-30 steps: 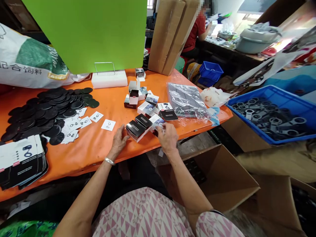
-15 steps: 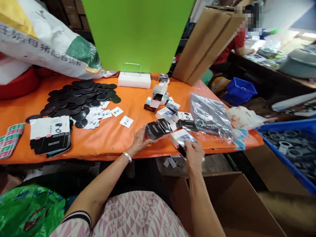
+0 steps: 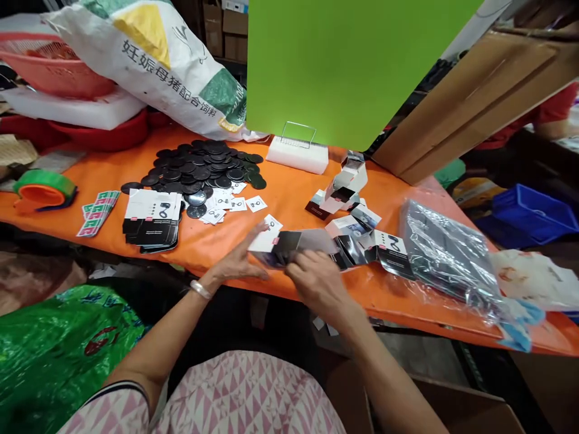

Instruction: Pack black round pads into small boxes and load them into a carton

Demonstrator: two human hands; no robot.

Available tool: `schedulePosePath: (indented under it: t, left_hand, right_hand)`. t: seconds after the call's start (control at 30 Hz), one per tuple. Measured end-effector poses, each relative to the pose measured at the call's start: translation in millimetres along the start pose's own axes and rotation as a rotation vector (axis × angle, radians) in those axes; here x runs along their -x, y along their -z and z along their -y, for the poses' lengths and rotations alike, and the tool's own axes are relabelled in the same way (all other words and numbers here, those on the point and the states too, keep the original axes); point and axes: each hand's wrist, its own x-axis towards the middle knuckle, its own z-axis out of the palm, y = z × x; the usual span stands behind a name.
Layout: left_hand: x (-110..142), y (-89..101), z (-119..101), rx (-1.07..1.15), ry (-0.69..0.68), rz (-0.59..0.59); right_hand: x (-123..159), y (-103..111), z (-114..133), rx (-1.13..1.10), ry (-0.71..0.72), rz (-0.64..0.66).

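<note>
A small black-and-white cardboard box (image 3: 286,242) lies stretched out at the table's front edge. My right hand (image 3: 319,280) is closed on its near side, with curled, slightly blurred fingers; what lies under the fingertips is hidden. At the box's left end, my left hand (image 3: 237,260) has thumb and forefinger spread apart, holding nothing. White printed cards (image 3: 256,204) lie beyond that hand, beside a heap of black discs (image 3: 199,169). Farther left is a stack of flat black-and-white box blanks (image 3: 151,220). More small boxes (image 3: 346,187) stand opened out beyond my right hand.
A plastic-wrapped pack of grey pieces (image 3: 447,247) lies on the right of the orange table (image 3: 217,247). Behind stand a green board (image 3: 353,72), a white foam block (image 3: 297,154) and leaning cardboard (image 3: 470,102). Green tape (image 3: 47,181) and red-green labels (image 3: 98,212) are on the left.
My view has turned left. My right hand, which held a box at the right, is now on the box in front of me. My left hand has let go of the dark boxes and opened.
</note>
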Motion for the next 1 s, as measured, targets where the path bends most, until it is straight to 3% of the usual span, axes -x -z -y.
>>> schedulePosePath:
  t: [0.1, 0.2, 0.27, 0.33, 0.4, 0.47, 0.53, 0.63, 0.7, 0.77, 0.9, 1.0]
  left_hand:
    - [29.6, 36.7, 6.4, -0.105, 0.132, -0.149]
    - [51.3, 53.5, 20.3, -0.237, 0.171, -0.232]
    - [59.6, 55.2, 28.6, -0.301, 0.160, -0.282]
    - [62.7, 51.5, 34.2, -0.281, 0.172, -0.303]
    - [61.3, 44.7, 36.7, -0.188, 0.184, -0.286]
    - [57.0, 38.0, 36.5, -0.094, 0.169, -0.272]
    - [51.4, 34.7, 34.6, -0.041, 0.142, -0.254]
    - [43.1, 42.3, 33.4, -0.017, 0.118, -0.155]
    - [36.0, 58.1, 35.6, -0.011, 0.117, -0.134]
    - [23.6, 82.1, 39.6, -0.091, 0.128, -0.249]
    - [-26.7, 141.3, 45.5, -0.585, 0.229, -0.520]
    - [-78.2, 179.1, 47.6, -0.879, 0.378, -0.511]
  right_hand:
    - [-38.8, -36.2, 16.6, -0.034, 0.134, 0.151]
    - [-64.7, -48.7, 29.3, -0.083, 0.187, 0.250]
    - [-76.3, -53.4, 29.9, -0.176, 0.220, 0.208]
    - [-84.3, -63.9, 21.0, -0.329, 0.186, 0.085]
    - [-88.7, -83.5, 3.0, -0.452, -0.027, -0.064]
    - [-89.7, -109.6, -18.9, -0.446, -0.392, -0.122]
    - [-87.2, -136.3, -36.5, -0.342, -0.710, -0.002]
    - [-78.3, -164.8, -44.8, -0.203, -0.883, 0.260]
    - [-71.3, -173.2, -41.7, -0.185, -0.894, 0.327]
    - [-66.8, -175.2, -38.9, -0.191, -0.902, 0.311]
    - [-73.1, -172.2, -47.4, -0.195, -0.918, 0.363]
    - [-83.4, -170.9, -57.9, -0.290, -0.967, 0.539]
